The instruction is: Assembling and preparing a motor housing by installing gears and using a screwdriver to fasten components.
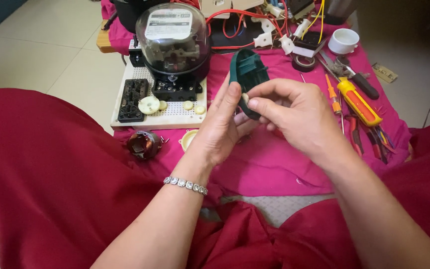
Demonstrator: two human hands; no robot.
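At frame centre, both hands grip 1 dark green oval plastic housing (pixel 248 74): left hand (pixel 221 127) cradles its lower end, right hand (pixel 294 112) pinches beside it. Its long axis runs upright, tilted slightly left at top, above the pink cloth-covered desk (pixel 269 159).

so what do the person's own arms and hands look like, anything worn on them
Both forearms are bare, with no sleeves in view. The left hand has a bracelet of small square silver-coloured links round the wrist. The right hand shows no ring, watch or glove, and its wrist is bare.
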